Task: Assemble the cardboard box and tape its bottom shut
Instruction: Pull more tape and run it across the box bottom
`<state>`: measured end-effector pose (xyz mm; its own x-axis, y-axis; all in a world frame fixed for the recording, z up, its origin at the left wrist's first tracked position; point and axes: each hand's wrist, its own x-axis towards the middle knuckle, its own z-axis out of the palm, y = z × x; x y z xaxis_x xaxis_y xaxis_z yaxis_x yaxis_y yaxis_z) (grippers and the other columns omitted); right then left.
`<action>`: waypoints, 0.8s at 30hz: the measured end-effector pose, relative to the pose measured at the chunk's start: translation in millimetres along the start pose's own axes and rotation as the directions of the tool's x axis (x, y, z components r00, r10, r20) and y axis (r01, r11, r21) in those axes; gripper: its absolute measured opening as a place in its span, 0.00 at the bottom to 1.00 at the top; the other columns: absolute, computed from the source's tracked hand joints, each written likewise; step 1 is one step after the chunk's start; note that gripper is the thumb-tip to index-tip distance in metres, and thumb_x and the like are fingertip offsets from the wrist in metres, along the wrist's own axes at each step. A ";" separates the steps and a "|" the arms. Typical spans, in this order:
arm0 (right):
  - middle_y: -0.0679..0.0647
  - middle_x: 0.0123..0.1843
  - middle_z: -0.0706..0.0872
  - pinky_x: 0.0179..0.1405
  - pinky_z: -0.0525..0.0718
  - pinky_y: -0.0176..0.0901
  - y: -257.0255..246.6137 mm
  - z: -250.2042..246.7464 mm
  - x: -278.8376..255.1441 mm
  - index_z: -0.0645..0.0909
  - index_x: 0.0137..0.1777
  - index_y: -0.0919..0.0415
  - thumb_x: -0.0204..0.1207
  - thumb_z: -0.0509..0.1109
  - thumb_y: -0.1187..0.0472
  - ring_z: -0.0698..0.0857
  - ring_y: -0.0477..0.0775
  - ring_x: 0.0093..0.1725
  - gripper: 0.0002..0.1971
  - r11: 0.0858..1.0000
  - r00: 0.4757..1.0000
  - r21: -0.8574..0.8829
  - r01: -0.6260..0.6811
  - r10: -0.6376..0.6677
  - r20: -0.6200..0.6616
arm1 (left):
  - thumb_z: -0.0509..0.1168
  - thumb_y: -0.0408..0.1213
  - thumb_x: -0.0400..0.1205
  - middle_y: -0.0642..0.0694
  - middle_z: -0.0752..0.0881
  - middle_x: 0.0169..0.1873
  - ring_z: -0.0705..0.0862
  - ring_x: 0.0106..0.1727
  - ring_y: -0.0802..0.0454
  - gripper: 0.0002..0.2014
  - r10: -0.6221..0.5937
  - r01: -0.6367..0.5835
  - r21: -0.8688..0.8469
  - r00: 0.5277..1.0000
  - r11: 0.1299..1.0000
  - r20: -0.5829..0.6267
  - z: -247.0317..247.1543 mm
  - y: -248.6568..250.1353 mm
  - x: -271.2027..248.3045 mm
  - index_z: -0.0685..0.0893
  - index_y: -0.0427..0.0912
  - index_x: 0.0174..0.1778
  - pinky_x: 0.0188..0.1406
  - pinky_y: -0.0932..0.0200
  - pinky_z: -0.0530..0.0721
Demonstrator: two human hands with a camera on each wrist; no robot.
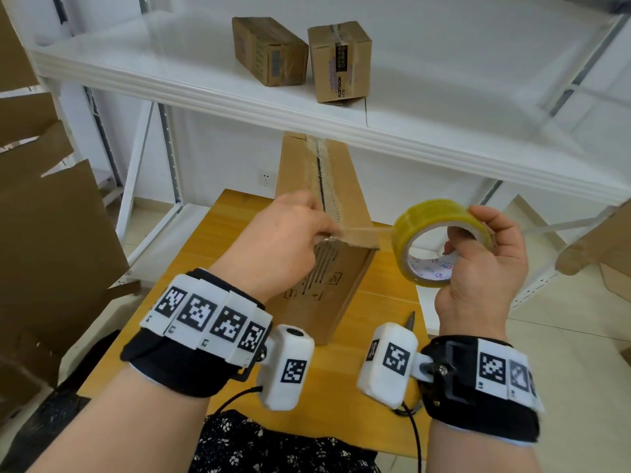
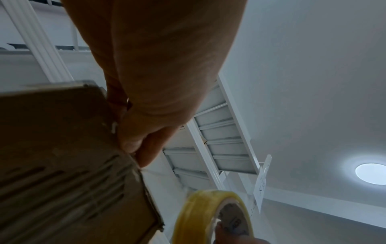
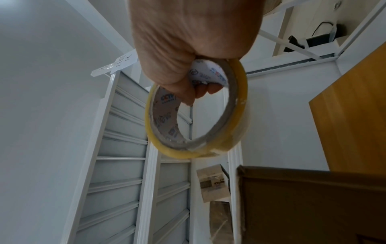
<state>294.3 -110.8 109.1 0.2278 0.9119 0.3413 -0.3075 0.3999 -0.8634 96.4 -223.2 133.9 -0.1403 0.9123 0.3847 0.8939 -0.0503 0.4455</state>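
Observation:
A tall cardboard box [image 1: 327,285] stands on the wooden table [image 1: 341,387], its upper face showing a seam with clear tape along it. My left hand [image 1: 327,233] pinches the tape end against the box's near top edge; in the left wrist view the thumb [image 2: 133,142] presses at the box [image 2: 62,165] corner. My right hand [image 1: 457,233] grips a yellowish tape roll [image 1: 426,216] just right of the box, fingers through its core. A short strip of tape [image 1: 379,229] stretches from the box edge to the roll. The right wrist view shows the roll [image 3: 236,115] hanging from my right hand [image 3: 188,74].
A white shelf [image 1: 375,131] juts over the box's far end, carrying two small taped cartons [image 1: 269,51] [image 1: 339,61]. Flattened cardboard sheets [image 1: 51,233] lean at the left. A thin dark pointed tool [image 1: 411,319] lies on the table by my right wrist.

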 end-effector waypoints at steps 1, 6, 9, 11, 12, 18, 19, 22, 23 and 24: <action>0.54 0.47 0.88 0.52 0.87 0.44 -1.5 0.1 0.8 0.86 0.48 0.52 0.69 0.70 0.79 0.86 0.54 0.47 0.20 1.000 1.000 0.011 0.018 -0.018 0.004 | 0.63 0.32 0.84 0.57 0.79 0.54 0.76 0.59 0.59 0.17 -0.002 0.002 -0.012 1.000 1.000 0.000 0.6 -1.6 -0.1 0.86 0.55 0.63 0.60 0.60 0.78; 0.53 0.48 0.88 0.55 0.87 0.42 -0.8 2.7 1.3 0.86 0.49 0.54 0.67 0.68 0.79 0.88 0.52 0.49 0.20 0.998 0.996 0.010 0.063 -0.063 0.070 | 0.65 0.31 0.83 0.59 0.80 0.51 0.78 0.55 0.60 0.14 -0.037 0.036 -0.076 0.999 0.996 -0.008 1.0 -9.9 -0.9 0.88 0.54 0.58 0.59 0.61 0.80; 0.51 0.47 0.89 0.56 0.88 0.43 6.9 0.9 1.4 0.86 0.50 0.55 0.68 0.67 0.81 0.89 0.49 0.49 0.21 0.999 0.996 -0.010 0.046 -0.045 0.082 | 0.66 0.33 0.83 0.60 0.80 0.48 0.79 0.52 0.62 0.13 -0.070 0.070 -0.103 0.998 0.992 0.001 -0.5 -15.3 -2.3 0.90 0.54 0.55 0.51 0.72 0.77; 0.51 0.46 0.89 0.57 0.88 0.44 12.7 -0.9 0.8 0.86 0.50 0.55 0.70 0.67 0.84 0.89 0.48 0.49 0.22 0.999 0.996 -0.035 0.032 -0.029 0.085 | 0.67 0.34 0.83 0.60 0.80 0.49 0.78 0.52 0.63 0.12 -0.080 0.080 -0.095 0.997 0.992 0.005 -1.7 -17.1 -3.0 0.90 0.55 0.55 0.46 0.77 0.71; 0.51 0.46 0.89 0.58 0.88 0.44 15.1 -1.6 0.3 0.86 0.49 0.55 0.71 0.66 0.84 0.89 0.48 0.49 0.23 0.999 0.996 -0.042 0.023 -0.019 0.085 | 0.66 0.33 0.83 0.60 0.80 0.50 0.78 0.53 0.63 0.13 -0.081 0.081 -0.092 0.997 0.992 0.008 -2.0 -17.3 -3.3 0.90 0.55 0.56 0.45 0.78 0.70; 0.48 0.45 0.89 0.53 0.87 0.39 20.8 -5.1 -0.1 0.85 0.48 0.54 0.72 0.65 0.86 0.88 0.45 0.46 0.24 0.999 0.996 -0.029 -0.017 0.019 0.087 | 0.64 0.32 0.84 0.60 0.79 0.51 0.76 0.53 0.63 0.15 -0.085 0.088 -0.095 0.996 0.992 0.035 -1.7 -16.1 -3.4 0.88 0.57 0.59 0.45 0.77 0.71; 0.48 0.44 0.89 0.52 0.87 0.38 21.4 -5.2 -0.7 0.85 0.48 0.54 0.72 0.65 0.86 0.88 0.45 0.46 0.24 1.000 0.996 -0.023 -0.021 0.023 0.088 | 0.64 0.32 0.84 0.60 0.79 0.51 0.77 0.53 0.63 0.15 -0.089 0.092 -0.102 0.996 0.991 0.030 -1.3 -16.7 -3.7 0.88 0.57 0.58 0.46 0.75 0.72; 0.47 0.45 0.89 0.53 0.87 0.38 24.8 -3.9 -4.1 0.85 0.49 0.55 0.72 0.64 0.87 0.88 0.45 0.46 0.25 0.999 0.994 -0.018 -0.040 0.042 0.100 | 0.64 0.31 0.83 0.59 0.79 0.50 0.77 0.52 0.62 0.16 -0.104 0.104 -0.109 0.995 0.989 0.009 -1.2 -19.4 -5.8 0.89 0.57 0.57 0.47 0.73 0.73; 0.47 0.45 0.89 0.54 0.87 0.39 26.1 -2.8 -5.6 0.85 0.50 0.55 0.72 0.63 0.87 0.89 0.45 0.47 0.25 0.999 0.992 -0.024 -0.048 0.050 0.112 | 0.65 0.31 0.83 0.59 0.80 0.50 0.77 0.51 0.61 0.16 -0.109 0.108 -0.108 0.994 0.988 -0.003 -2.0 -21.4 -6.5 0.89 0.57 0.56 0.46 0.73 0.73; 0.46 0.46 0.89 0.56 0.88 0.41 27.6 -1.4 -7.1 0.85 0.51 0.55 0.72 0.62 0.88 0.89 0.45 0.49 0.26 0.998 0.989 -0.033 -0.058 0.062 0.132 | 0.65 0.30 0.83 0.59 0.80 0.49 0.77 0.50 0.62 0.16 -0.121 0.118 -0.114 0.993 0.986 -0.015 -3.5 -24.3 -7.0 0.90 0.57 0.55 0.45 0.73 0.72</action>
<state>285.5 -106.4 82.3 0.0848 0.9391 0.3329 -0.2898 0.3429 -0.8935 74.1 -229.8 123.3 -0.2538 0.9053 0.3405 0.8164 0.0117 0.5774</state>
